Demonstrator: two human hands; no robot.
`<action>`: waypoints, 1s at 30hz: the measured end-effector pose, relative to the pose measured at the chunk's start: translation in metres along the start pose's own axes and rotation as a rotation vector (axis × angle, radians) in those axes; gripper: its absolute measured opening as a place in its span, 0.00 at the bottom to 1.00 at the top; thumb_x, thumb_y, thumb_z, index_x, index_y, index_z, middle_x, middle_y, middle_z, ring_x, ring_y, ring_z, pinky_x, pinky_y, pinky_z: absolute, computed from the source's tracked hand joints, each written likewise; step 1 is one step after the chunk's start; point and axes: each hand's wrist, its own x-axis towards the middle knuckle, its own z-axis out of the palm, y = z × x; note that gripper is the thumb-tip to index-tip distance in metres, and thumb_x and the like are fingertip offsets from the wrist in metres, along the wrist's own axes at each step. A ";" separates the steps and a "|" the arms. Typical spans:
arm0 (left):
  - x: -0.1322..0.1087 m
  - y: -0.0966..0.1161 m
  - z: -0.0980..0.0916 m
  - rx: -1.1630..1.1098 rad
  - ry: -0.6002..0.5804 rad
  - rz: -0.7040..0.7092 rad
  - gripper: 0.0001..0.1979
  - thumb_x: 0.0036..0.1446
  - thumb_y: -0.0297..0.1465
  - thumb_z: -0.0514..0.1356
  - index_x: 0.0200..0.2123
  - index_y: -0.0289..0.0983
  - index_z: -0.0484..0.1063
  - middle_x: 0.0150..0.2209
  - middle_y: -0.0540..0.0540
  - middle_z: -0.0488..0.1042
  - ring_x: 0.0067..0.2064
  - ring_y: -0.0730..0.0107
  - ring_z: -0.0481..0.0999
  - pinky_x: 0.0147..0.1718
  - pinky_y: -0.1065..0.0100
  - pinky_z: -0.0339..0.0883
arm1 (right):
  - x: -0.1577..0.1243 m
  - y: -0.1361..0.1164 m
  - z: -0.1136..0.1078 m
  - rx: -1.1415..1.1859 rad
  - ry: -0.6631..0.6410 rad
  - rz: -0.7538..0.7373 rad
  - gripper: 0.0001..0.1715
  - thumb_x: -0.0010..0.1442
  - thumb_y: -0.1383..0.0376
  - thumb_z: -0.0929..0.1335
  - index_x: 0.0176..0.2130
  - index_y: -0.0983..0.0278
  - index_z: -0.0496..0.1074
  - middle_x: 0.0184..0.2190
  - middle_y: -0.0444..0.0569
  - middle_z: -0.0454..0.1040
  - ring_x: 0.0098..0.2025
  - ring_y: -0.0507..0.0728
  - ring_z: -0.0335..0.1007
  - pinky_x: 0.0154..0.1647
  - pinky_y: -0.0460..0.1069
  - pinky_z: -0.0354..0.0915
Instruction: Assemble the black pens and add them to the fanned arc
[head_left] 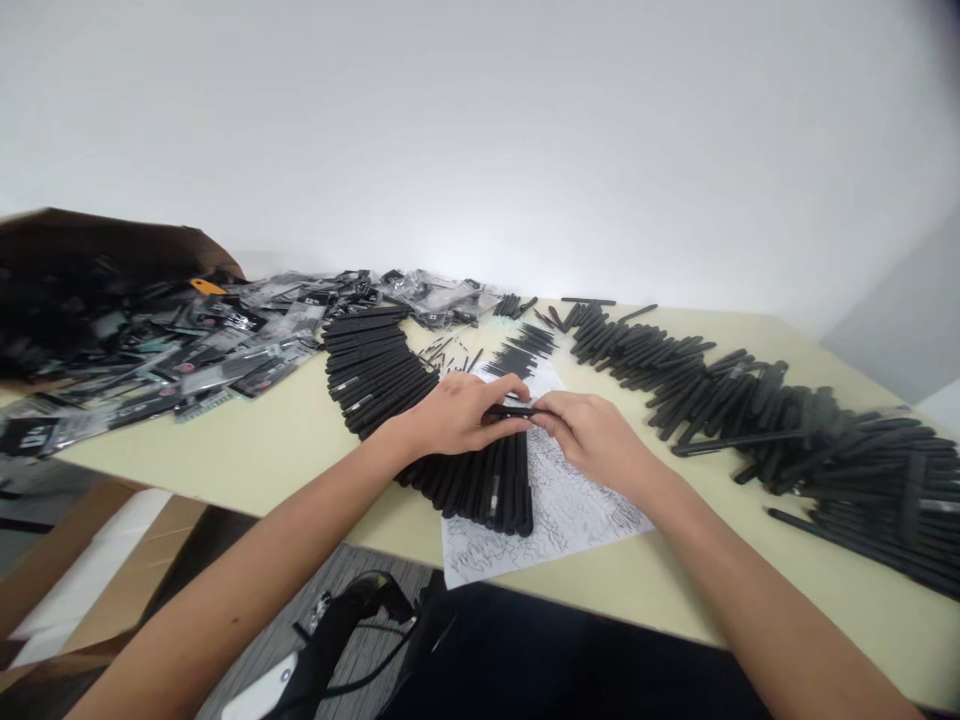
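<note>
The left hand (pixel 457 415) and right hand (pixel 592 437) meet above a printed paper sheet (pixel 577 510), their fingers (pixel 499 392) curled and pinching a slim black stick (pixel 510 410) from both sides. The fingers hide part of the stick, and its ends are hard to make out. Just below the hands, a curved fan of similar black sticks (pixel 465 490) lies on the worktop (pixel 300 470), its lower end overlapping the sheet. A long, jumbled band of black sticks (pixel 750 420) stretches rightward and is cut off by the frame edge. Farther back, black-and-clear plastic packets (pixel 225 350) pile up beside a cardboard box (pixel 112 235), whose dark contents cannot be made out. Below the worktop edge, a black bag (pixel 352 620) sits in blurred shadow.
</note>
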 end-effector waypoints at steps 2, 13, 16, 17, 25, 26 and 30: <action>-0.001 -0.001 0.000 0.018 0.008 0.004 0.18 0.70 0.45 0.53 0.48 0.38 0.72 0.20 0.54 0.66 0.23 0.73 0.65 0.27 0.72 0.55 | 0.000 0.000 0.000 -0.008 0.003 -0.002 0.14 0.73 0.62 0.61 0.42 0.62 0.73 0.37 0.50 0.78 0.39 0.59 0.74 0.38 0.51 0.60; 0.003 0.001 -0.001 0.067 -0.069 0.085 0.23 0.74 0.38 0.46 0.29 0.35 0.70 0.20 0.50 0.66 0.22 0.73 0.63 0.27 0.68 0.54 | 0.000 -0.001 -0.001 0.079 0.092 -0.055 0.08 0.70 0.64 0.66 0.42 0.61 0.76 0.37 0.47 0.79 0.37 0.57 0.73 0.38 0.50 0.61; 0.003 -0.001 0.000 0.057 -0.071 0.047 0.25 0.74 0.38 0.45 0.28 0.35 0.70 0.19 0.50 0.67 0.21 0.74 0.63 0.27 0.68 0.54 | 0.000 -0.001 -0.001 0.113 0.188 -0.067 0.03 0.66 0.65 0.70 0.41 0.61 0.77 0.35 0.47 0.79 0.35 0.55 0.73 0.36 0.49 0.62; 0.004 -0.001 0.001 0.042 -0.072 0.036 0.26 0.74 0.38 0.45 0.28 0.35 0.72 0.20 0.49 0.68 0.22 0.74 0.65 0.28 0.68 0.55 | 0.000 -0.001 -0.002 0.113 0.224 -0.067 0.03 0.65 0.65 0.71 0.40 0.61 0.77 0.35 0.47 0.79 0.35 0.56 0.73 0.36 0.49 0.62; 0.003 -0.002 0.000 0.078 -0.014 -0.019 0.19 0.74 0.39 0.47 0.45 0.37 0.75 0.21 0.51 0.70 0.24 0.72 0.71 0.27 0.70 0.56 | 0.001 0.002 -0.003 0.080 0.279 0.045 0.02 0.64 0.67 0.70 0.39 0.61 0.76 0.36 0.47 0.79 0.37 0.57 0.74 0.38 0.50 0.64; 0.003 -0.004 0.001 0.094 0.001 -0.013 0.18 0.74 0.39 0.47 0.49 0.38 0.74 0.21 0.52 0.71 0.25 0.72 0.72 0.28 0.70 0.57 | 0.001 0.004 -0.002 0.070 0.261 0.070 0.04 0.65 0.67 0.69 0.40 0.61 0.76 0.37 0.48 0.80 0.38 0.58 0.74 0.39 0.51 0.64; 0.000 -0.013 0.004 0.109 0.005 0.027 0.17 0.74 0.35 0.47 0.56 0.41 0.71 0.38 0.48 0.82 0.37 0.69 0.80 0.36 0.70 0.63 | 0.001 0.011 0.000 0.062 0.162 0.085 0.14 0.67 0.70 0.64 0.47 0.61 0.77 0.42 0.51 0.80 0.43 0.60 0.76 0.45 0.53 0.66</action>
